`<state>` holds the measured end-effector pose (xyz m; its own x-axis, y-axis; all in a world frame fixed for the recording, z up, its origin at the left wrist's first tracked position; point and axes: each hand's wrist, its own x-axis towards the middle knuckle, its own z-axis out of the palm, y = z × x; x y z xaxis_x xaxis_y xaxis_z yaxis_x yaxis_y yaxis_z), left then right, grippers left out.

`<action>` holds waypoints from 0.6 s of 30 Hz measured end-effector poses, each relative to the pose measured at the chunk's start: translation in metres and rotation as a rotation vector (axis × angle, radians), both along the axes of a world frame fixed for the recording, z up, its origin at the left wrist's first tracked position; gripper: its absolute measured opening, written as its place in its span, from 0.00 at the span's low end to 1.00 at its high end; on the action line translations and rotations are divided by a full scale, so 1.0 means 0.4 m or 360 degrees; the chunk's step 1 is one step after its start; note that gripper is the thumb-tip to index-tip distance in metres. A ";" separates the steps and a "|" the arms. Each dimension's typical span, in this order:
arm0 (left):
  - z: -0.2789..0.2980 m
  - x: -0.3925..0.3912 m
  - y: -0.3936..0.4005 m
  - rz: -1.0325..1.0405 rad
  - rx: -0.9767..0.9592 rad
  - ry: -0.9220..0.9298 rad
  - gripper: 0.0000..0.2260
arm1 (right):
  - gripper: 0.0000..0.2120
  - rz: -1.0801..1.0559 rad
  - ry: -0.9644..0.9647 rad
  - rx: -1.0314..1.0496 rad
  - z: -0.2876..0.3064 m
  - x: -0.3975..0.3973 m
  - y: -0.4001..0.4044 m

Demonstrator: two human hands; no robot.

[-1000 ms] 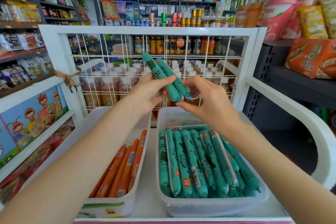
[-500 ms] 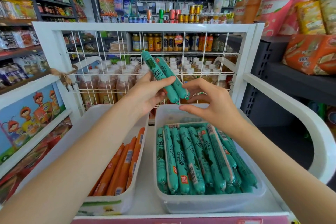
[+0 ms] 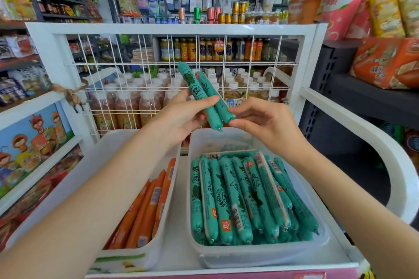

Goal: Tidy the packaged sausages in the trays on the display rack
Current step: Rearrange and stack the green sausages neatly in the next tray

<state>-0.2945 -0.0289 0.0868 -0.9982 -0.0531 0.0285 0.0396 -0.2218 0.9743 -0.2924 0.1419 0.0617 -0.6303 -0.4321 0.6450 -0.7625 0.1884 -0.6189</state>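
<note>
Two green packaged sausages (image 3: 199, 90) are held tilted above the trays, their upper ends pointing to the far left. My left hand (image 3: 181, 118) grips both, thumb across their middle. My right hand (image 3: 265, 127) pinches the lower end of the right one between thumb and forefinger. Below lies a clear tray (image 3: 256, 253) filled with several green sausages (image 3: 244, 199) in rows running front to back. To its left a white tray (image 3: 145, 258) holds several orange sausages (image 3: 147, 208) against its right wall; my left forearm hides much of that tray.
The trays sit on the top shelf of a white display rack with a wire grid back (image 3: 249, 52) and curved side rails (image 3: 396, 165). Bottled drinks (image 3: 145, 106) stand behind the grid. Stocked store shelves surround the rack on both sides.
My right hand's fingertips have settled onto the lower end of the held sausages. The left hand and both sausages stay almost where they were.
</note>
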 end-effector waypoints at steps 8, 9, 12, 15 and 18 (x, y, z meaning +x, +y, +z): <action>-0.046 -0.024 0.045 0.0209 0.0243 0.0002 0.15 | 0.13 -0.0062 -0.0519 -0.0309 -0.019 -0.007 -0.062; -0.053 -0.027 0.053 0.0187 0.0291 -0.0013 0.15 | 0.11 -0.0105 -0.0579 -0.0461 -0.019 -0.012 -0.065; -0.054 -0.031 0.038 -0.0077 0.0183 -0.0101 0.16 | 0.08 -0.0267 -0.0731 -0.0615 -0.004 -0.046 -0.026; -0.063 -0.018 -0.013 -0.0324 -0.0996 -0.0114 0.15 | 0.08 -0.0378 -0.0951 -0.0586 0.002 -0.102 0.052; -0.094 -0.012 -0.056 -0.0404 -0.1693 -0.0096 0.14 | 0.07 -0.0429 -0.1075 -0.0316 -0.031 -0.156 0.085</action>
<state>-0.2994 -0.0513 0.0491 -0.9779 0.1770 -0.1114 0.0573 0.7390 0.6713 -0.3546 0.1761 0.0493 -0.9838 -0.1227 0.1305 -0.1485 0.1513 -0.9773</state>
